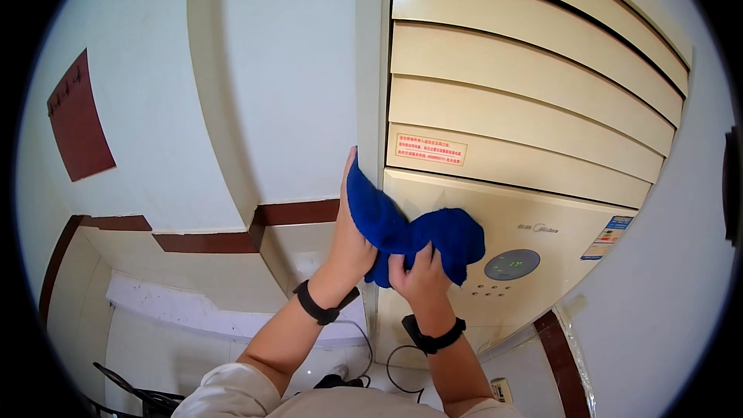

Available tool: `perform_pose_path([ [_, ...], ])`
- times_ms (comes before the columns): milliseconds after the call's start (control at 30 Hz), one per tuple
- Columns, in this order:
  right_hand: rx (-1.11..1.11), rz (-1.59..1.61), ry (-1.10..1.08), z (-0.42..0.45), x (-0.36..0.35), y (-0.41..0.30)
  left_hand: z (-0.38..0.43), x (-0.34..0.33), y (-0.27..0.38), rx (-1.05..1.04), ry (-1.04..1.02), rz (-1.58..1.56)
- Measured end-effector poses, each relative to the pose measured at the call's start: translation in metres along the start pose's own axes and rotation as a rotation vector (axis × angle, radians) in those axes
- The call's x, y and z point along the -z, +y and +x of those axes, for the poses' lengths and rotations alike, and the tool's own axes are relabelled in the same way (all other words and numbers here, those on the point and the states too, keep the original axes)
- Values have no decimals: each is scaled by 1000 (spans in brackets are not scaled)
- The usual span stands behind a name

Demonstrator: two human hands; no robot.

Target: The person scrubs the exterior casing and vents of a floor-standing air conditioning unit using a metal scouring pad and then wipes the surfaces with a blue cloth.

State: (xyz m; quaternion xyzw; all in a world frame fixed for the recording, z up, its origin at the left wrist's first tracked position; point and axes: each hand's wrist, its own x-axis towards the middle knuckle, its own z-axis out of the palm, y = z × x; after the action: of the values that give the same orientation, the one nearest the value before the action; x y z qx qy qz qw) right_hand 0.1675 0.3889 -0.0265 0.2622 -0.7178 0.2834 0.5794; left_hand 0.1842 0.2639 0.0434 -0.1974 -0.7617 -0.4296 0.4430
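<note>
A blue cloth [386, 226] is bunched between both hands, against the front left edge of a cream Midea floor-standing air conditioner [453, 188]. My left hand [352, 235] reaches up along the unit's left side, its inner side and fingers mostly covered by the cloth. Lower and to the right, my right hand [422, 273] grips a fold with its thumb and fingers. The cloth's right part lies over the front panel, just left of the oval display [512, 265], which is lit green. Horizontal louvres [516, 98] span the upper part of the unit.
A label with red writing [431, 150] is stuck below the louvres, and a blue sticker [607, 238] sits at the panel's right edge. Dark cables [400, 354] loop near the floor. A black chair [145, 389] stands lower left. A dark red sheet [82, 119] hangs on the left wall.
</note>
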Motion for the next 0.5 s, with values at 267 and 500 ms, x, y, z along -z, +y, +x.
perform_pose_path([
  [267,-45,28,159,58,25,12,49,10,6,-94,72,-136],
  [500,37,-70,-66,-29,-7,6,-9,-13,-25,107,76,149],
])
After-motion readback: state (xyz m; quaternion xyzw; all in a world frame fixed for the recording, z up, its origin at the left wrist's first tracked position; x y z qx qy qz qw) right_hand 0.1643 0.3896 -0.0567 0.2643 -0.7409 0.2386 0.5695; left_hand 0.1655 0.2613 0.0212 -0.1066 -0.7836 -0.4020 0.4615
